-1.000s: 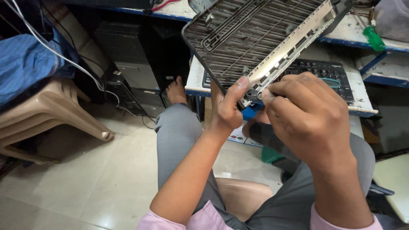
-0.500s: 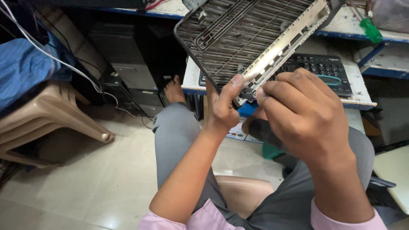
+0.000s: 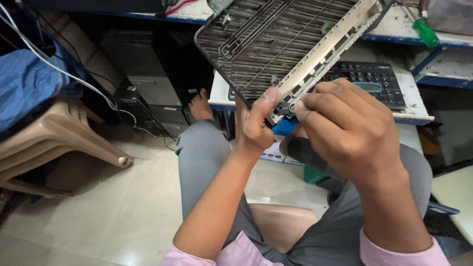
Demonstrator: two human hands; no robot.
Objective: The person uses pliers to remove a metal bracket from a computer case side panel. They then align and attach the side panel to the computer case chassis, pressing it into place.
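My left hand (image 3: 256, 125) pinches the lower corner of the ribbed panel (image 3: 276, 44); my right hand (image 3: 345, 130), fingers closed, works the same corner. Panel held tilted over my lap, long axis running up-right above the keyboard (image 3: 374, 79).

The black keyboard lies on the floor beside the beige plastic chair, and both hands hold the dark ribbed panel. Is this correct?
Not quite. The head view shows the black keyboard lying on the white table, not on the floor. Both the left hand and the right hand do hold the dark ribbed panel.
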